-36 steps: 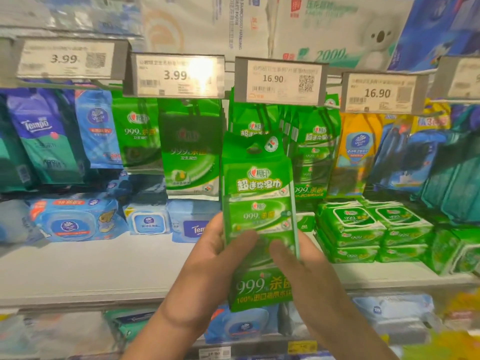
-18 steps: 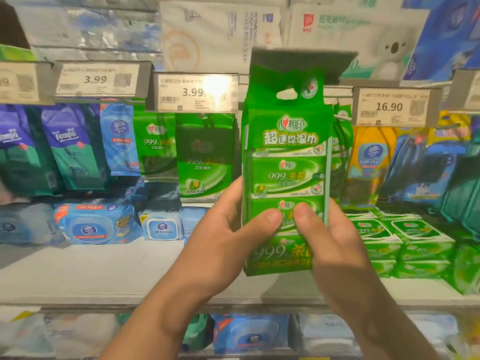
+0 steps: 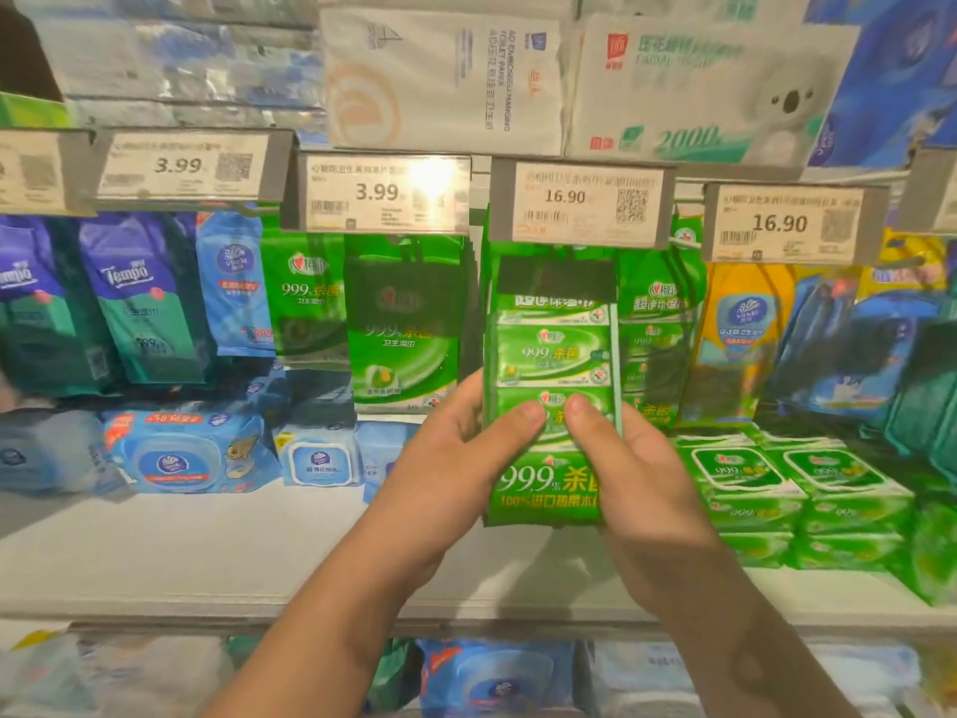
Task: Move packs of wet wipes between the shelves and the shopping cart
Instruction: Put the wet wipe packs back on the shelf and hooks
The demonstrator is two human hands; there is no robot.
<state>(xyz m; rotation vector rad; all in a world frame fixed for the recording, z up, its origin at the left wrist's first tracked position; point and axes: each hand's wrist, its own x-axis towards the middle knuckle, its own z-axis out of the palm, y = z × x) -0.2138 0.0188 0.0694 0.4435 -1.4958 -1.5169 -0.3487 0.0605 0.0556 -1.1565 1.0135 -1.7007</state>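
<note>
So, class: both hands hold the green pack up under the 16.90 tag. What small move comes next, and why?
Probably ease the green pack back onto its peg: both the left hand and right hand grip it, its top already tucked behind the 16.90 tag.

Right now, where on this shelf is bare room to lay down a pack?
The white shelf board is bare in front of the blue tub packs, left of both hands gripping the green pack. To the right, stacked green packs crowd the board. Hanging packs fill the space above.
</note>
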